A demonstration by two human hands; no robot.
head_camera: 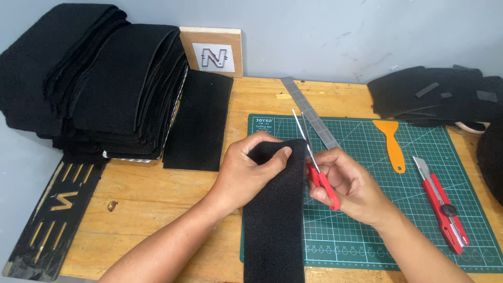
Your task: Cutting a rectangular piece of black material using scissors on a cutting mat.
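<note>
Black felt strip [273, 220] flat across green mat edge; red-handled scissors [314, 162] open alongside.

The long black strip of fuzzy cloth [275, 209] looks soft, rough and matt. It lies on the flat green cutting mat [367, 220], which looks like smooth, dull rubber or plastic. The small scissors [314, 162] over the mat have shiny metal blades and glossy red plastic handles. Right of the scissors lie a smooth orange plastic scraper [390, 144] and a red plastic knife [443, 207] with a grey metal blade. Under the mat, the pale wooden table [157, 194] shows grain and knots.
</note>
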